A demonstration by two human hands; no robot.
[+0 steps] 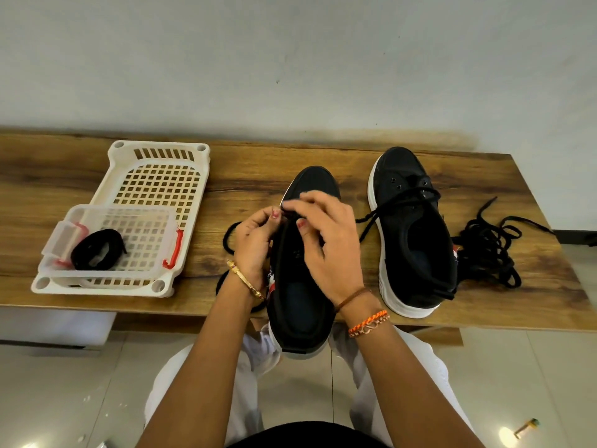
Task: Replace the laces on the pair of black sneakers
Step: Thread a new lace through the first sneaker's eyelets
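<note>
Both hands work at the upper eyelets of the near black sneaker point(298, 286): the left hand point(255, 244) pinches a black lace point(227, 240) between thumb and fingertips, and the right hand point(326, 247), fingers loosely curled, seems to pinch the same lace at an eyelet. That sneaker hangs half off the counter point(64, 189) edge, its lacing apparently just begun. The far sneaker point(415, 234) to the right carries only a few loose crossings. A tangled lace pile point(487, 250) lies beside it, likely the removed ones. One coiled lace point(97, 250) waits in the clear box point(168, 221) on the white basket tray point(155, 163). I judge that most of the threading remains.
</note>
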